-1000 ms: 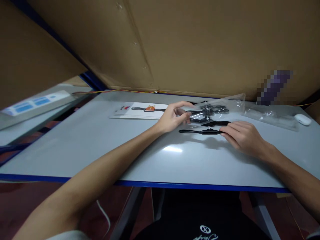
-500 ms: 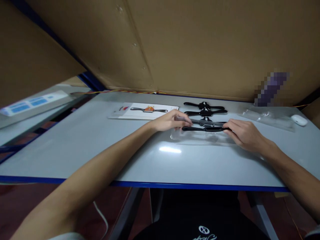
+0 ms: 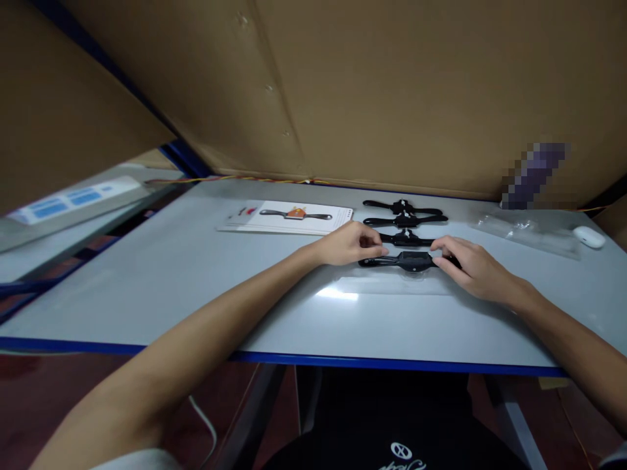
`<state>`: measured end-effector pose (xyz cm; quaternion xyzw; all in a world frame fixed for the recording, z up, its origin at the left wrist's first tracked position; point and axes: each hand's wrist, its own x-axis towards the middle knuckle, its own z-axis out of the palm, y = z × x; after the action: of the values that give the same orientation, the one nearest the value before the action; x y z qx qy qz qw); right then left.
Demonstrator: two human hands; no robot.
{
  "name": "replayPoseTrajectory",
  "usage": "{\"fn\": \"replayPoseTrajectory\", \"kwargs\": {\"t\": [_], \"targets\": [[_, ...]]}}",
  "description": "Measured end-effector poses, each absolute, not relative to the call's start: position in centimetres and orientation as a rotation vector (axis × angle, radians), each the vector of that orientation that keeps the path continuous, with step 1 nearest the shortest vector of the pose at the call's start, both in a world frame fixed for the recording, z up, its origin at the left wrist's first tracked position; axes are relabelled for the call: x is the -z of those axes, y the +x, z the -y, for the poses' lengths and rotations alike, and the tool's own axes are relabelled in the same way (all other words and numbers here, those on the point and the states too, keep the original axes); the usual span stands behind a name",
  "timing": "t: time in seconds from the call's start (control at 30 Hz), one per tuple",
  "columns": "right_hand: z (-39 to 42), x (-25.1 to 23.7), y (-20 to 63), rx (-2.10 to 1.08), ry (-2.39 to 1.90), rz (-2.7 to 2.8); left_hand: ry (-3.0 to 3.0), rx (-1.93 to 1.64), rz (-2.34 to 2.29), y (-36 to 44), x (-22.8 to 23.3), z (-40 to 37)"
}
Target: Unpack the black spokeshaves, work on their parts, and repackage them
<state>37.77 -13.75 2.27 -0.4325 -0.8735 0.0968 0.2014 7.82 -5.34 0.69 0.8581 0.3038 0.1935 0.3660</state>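
Nearest spokeshave (image 3: 402, 261): lies on the table (image 3: 171, 287), fourth in a row; left hand (image 3: 349, 243) and right hand (image 3: 467, 266) pinch its handle ends. Bare surface between it and the table's front edge.

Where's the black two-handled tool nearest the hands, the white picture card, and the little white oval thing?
black two-handled tool (image 3: 409, 261), head view, middle body.
white picture card (image 3: 289, 218), head view, centre.
little white oval thing (image 3: 589, 236), head view, top.
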Motion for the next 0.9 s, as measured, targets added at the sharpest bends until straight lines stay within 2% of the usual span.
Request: {"fn": "replayPoseTrajectory", "kwargs": {"t": [0.1, 0.3, 0.57, 0.9], "targets": [[13.7, -2.2, 37.7, -0.284, -1.189, 2.415, 2.201, -0.478, -0.783, 7.8, -0.6, 5.4], [13.3, -1.5, 37.8, -0.052, -1.142, 2.33, 2.198, -0.435, -0.788, 7.7, -0.5, 5.4], [13.1, -1.3, 38.0, -0.222, -1.226, 2.328, 2.194, -0.348, -0.779, 7.7, -1.1, 5.5], [13.4, -1.7, 38.0, -0.235, -1.031, 2.415, 2.242, -0.33, -0.78, 7.7, -1.0, 5.6]]}}
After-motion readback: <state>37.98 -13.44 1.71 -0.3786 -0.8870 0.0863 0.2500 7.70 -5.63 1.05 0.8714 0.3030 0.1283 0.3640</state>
